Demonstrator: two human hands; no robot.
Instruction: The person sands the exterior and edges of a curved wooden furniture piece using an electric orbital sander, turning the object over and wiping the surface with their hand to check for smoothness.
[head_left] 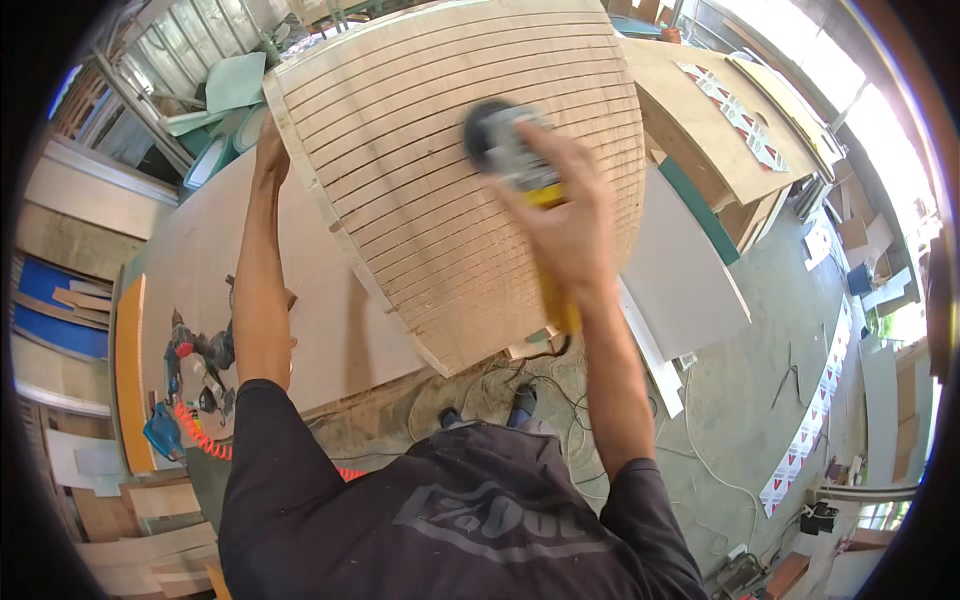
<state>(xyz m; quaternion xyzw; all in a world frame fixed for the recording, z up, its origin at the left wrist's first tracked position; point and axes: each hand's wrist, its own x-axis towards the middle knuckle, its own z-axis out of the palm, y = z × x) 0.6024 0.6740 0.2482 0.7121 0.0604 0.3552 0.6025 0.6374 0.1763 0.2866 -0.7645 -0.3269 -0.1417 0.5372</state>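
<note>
A large curved wooden panel [450, 180], scored with many parallel grooves, stands tilted up in front of me. My right hand [575, 225] is wrapped round a yellow and grey angle grinder [555, 300], blurred by motion. The tool's dark round disc [489, 137] is over the panel's grooved face, right of its middle; whether it touches the wood cannot be made out. Reaching up on the left, my left hand [271, 158] grips the panel's left edge, its fingers mostly hidden behind the wood.
Beneath the panel lies a pale worktable [240, 215]. Power tools [205, 350] and a red coiled air hose [200, 435] are at its left. Loose cables [490, 385] trail across the floor near my feet. A plywood-topped bench [700, 110] stands at the far right, with a white board [675, 260] before it.
</note>
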